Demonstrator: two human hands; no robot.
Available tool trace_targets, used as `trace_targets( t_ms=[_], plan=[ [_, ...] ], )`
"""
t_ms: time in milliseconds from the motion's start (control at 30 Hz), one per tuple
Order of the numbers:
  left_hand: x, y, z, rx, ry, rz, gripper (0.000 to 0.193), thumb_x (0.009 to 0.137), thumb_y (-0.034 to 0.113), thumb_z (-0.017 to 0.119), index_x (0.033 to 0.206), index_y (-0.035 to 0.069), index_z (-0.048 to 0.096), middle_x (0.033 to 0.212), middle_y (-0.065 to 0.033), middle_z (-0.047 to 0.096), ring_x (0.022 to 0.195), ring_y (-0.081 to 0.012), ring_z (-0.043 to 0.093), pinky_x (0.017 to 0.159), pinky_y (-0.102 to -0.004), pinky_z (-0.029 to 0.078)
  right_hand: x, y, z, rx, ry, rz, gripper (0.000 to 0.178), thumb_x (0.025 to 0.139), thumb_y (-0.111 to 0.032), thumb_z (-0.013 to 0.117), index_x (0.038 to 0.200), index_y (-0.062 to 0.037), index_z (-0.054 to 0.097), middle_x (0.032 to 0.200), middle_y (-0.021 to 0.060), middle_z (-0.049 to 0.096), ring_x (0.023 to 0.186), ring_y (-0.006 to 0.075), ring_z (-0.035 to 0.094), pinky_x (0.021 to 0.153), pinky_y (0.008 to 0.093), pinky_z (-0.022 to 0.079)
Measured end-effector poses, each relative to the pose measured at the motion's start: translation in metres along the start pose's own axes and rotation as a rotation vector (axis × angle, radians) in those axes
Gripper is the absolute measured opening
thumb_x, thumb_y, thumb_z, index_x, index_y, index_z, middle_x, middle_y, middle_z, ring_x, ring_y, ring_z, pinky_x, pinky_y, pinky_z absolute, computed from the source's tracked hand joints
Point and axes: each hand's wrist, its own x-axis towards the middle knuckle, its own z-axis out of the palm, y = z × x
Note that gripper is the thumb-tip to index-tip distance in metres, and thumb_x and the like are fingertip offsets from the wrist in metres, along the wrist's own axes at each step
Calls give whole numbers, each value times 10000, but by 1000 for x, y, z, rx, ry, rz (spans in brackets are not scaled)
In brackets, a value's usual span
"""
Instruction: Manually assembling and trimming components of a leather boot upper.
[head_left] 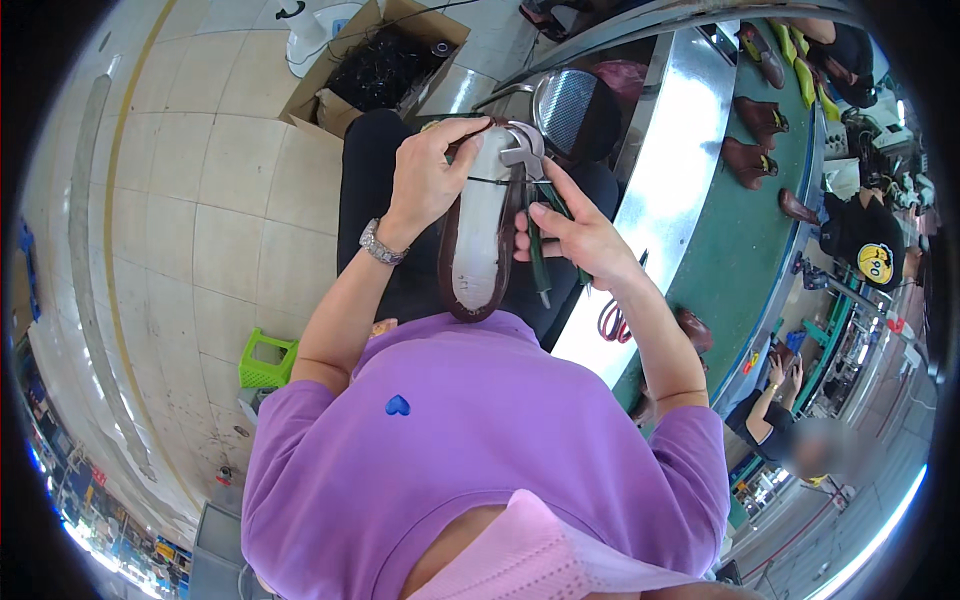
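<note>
On my lap lies a dark brown shoe (476,245), its pale underside facing up and brown leather wrapping the rim. My left hand (425,180) grips its far end, thumb on the pale underside and fingers over the outer edge. In my right hand (585,230) is a pair of pincers (522,150) with a grey metal head and dark green handles. The pincer head rests at the shoe's far right edge. Whether its jaws bite the leather cannot be made out.
A cardboard box (375,75) with black scraps stands far left. To the right, a metal ledge (640,210) borders a green conveyor (722,235) carrying brown shoes (755,120). Red-handled tools (615,320) lie on the ledge. Other people work beyond. A green stool (267,360) is left.
</note>
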Motion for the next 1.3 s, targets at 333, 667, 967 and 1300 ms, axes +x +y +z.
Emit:
trace_targets(
  t_ms=[333, 667, 967, 1300],
  plan=[
    [-2, -9, 4, 124, -53, 180, 206, 848, 41, 533, 1027, 53, 632, 980, -145, 651, 765, -262, 639, 670, -311, 497, 1, 25, 13, -405, 272, -198, 545, 935, -94, 439, 1424, -73, 200, 727, 71, 568, 583, 148, 577, 575, 290, 494],
    [-11, -19, 2, 311, -133, 316, 278, 811, 7, 528, 1081, 44, 583, 1121, -165, 604, 886, -294, 625, 775, -356, 497, -21, -46, -12, -1127, 61, -178, 576, 906, -78, 479, 1423, -113, 227, 671, 77, 592, 605, 162, 605, 609, 305, 494],
    [-7, -20, 4, 151, -41, 246, 164, 860, 35, 501, 1014, 41, 559, 1092, -128, 624, 870, -303, 630, 746, -355, 506, 8, -32, 9, -1237, 313, -386, 642, 845, -56, 531, 1411, -156, 246, 660, 230, 592, 654, 445, 579, 603, 461, 471],
    [-21, -17, 4, -15, 35, 113, 218, 865, 58, 541, 1055, 12, 443, 1032, -150, 645, 842, -300, 649, 695, -333, 516, 9, -32, 6, -1505, 270, -520, 687, 860, -97, 501, 1436, -287, 177, 642, 186, 596, 561, 360, 601, 509, 454, 480]
  ],
)
